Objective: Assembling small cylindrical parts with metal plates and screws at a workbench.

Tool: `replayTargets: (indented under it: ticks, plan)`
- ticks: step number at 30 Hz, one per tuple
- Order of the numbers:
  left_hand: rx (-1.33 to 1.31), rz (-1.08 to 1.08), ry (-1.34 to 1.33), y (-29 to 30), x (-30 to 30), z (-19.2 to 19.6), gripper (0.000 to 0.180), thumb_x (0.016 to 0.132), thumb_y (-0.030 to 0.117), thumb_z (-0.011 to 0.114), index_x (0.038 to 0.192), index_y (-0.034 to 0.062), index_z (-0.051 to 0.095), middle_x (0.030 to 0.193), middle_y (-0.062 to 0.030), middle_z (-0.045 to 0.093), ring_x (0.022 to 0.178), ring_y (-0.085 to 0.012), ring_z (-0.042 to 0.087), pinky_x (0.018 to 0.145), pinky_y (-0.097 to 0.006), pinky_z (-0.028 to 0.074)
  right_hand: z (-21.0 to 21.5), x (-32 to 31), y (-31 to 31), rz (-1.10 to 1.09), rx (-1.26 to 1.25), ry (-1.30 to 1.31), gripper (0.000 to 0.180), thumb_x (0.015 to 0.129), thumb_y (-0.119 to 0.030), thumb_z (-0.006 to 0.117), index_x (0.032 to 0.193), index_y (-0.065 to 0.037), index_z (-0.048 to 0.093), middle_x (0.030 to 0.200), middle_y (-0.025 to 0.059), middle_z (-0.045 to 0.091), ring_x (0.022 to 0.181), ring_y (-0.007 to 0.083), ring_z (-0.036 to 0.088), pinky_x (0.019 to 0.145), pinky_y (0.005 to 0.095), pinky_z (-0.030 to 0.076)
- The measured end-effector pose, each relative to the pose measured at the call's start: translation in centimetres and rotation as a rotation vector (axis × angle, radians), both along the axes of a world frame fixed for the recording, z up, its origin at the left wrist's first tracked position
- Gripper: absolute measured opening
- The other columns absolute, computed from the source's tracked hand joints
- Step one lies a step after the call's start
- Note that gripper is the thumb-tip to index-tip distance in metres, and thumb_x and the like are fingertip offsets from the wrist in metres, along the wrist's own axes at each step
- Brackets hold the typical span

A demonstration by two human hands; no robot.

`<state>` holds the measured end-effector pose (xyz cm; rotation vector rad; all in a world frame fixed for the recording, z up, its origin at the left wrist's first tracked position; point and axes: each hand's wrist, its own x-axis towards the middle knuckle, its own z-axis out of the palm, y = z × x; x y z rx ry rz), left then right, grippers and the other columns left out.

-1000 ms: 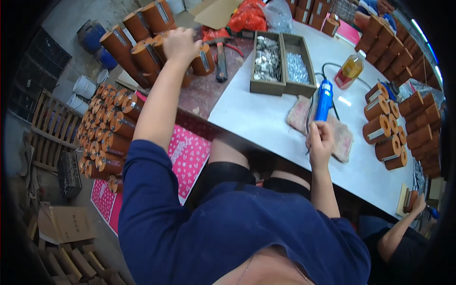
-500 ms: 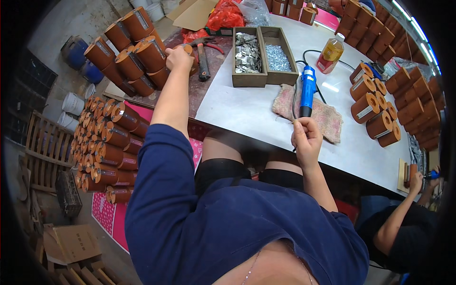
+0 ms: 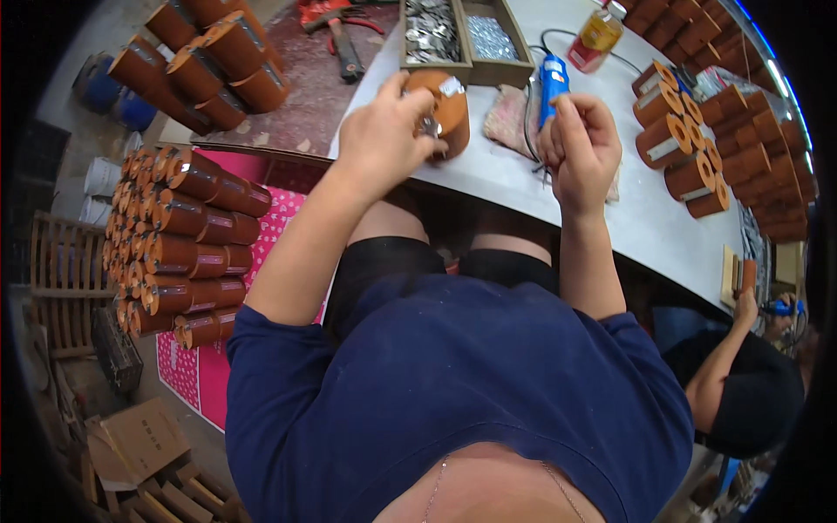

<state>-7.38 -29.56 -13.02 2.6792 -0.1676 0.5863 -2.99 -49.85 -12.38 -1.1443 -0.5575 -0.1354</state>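
Note:
My left hand [image 3: 384, 135] grips an orange-brown cylinder [image 3: 455, 122] at the near edge of the white table, thumb and fingers on its left side. Small silvery metal pieces show on the cylinder's upper part and by my fingertips. My right hand [image 3: 588, 157] is closed in a pinch in front of a blue electric screwdriver [image 3: 553, 83]. What those fingers hold, if anything, is too small to make out, and the hand hides the tool's lower end. The screwdriver lies over a pinkish cloth [image 3: 506, 118].
Beyond the cylinder stands a two-part wooden box [image 3: 436, 64] of metal clips and screws. A hammer [image 3: 347, 57] and a bottle [image 3: 597, 37] lie farther off. Stacked cylinders [image 3: 174, 240] flank me on the left, more [image 3: 671, 139] on the right. A co-worker's arm [image 3: 719, 366] is at right.
My left hand has come back from the far-left stack with a cylinder to the table's near edge. My right hand has risen, still pinched. The whole view has shifted.

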Motion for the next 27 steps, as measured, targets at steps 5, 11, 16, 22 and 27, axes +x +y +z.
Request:
replayTargets:
  ticks: [5,11,16,22,27]
  plan:
    - [0.068,0.032,-0.037,-2.4,-1.0,-1.2,0.043,0.055,0.033,0.079,0.090,0.0141,0.062,0.113,-0.0134,0.054,0.093,-0.0313,0.056,0.075,-0.039,0.048,0.7,0.2,0.7,0.048,0.033,-0.028,0.012,0.090,-0.009,0.049,0.094,0.001,0.053,0.054,-0.0027,0.036,0.043,0.0057,0.032,0.043,0.0208,0.030]
    - [-0.170,-0.112,-0.207,-1.4,-0.3,-2.9,0.044,0.055,0.030,0.080,0.087,0.0041,0.064,0.109,-0.0140,0.056,0.103,-0.0323,0.049,0.089,-0.039,0.040,0.6,1.7,1.6,0.153,0.098,0.009,0.013,0.092,-0.013,0.045,0.094,-0.002,0.053,0.055,-0.0022,0.036,0.046,0.0062,0.033,0.044,0.0222,0.031]
    - [-0.471,-0.186,-0.290,-2.7,0.0,-4.5,0.035,0.055,0.016,0.081,0.081,0.0004,0.064,0.107,-0.0147,0.060,0.112,-0.0345,0.049,0.093,-0.039,0.041,-0.2,2.4,5.6,0.232,0.258,0.098,0.006,0.093,-0.010,0.043,0.092,-0.005,0.046,0.051,0.0006,0.038,0.039,0.0095,0.035,0.039,0.0228,0.034]
    - [-0.576,-0.206,-0.274,-2.5,-0.1,-4.5,0.030,0.055,0.011,0.080,0.077,-0.0014,0.064,0.101,-0.0139,0.063,0.111,-0.0349,0.051,0.091,-0.039,0.043,-0.7,2.7,6.6,0.275,0.188,0.086,0.008,0.094,-0.011,0.042,0.092,-0.004,0.046,0.050,0.0019,0.039,0.039,0.0100,0.036,0.040,0.0226,0.035]
    - [-0.541,-0.210,-0.292,-2.6,0.0,-4.4,0.027,0.055,0.010,0.079,0.075,-0.0014,0.064,0.097,-0.0128,0.064,0.108,-0.0339,0.054,0.094,-0.040,0.041,-1.4,3.1,6.5,0.272,0.202,0.076,0.009,0.094,-0.011,0.042,0.091,-0.004,0.046,0.050,0.0021,0.039,0.039,0.0099,0.037,0.040,0.0224,0.035]
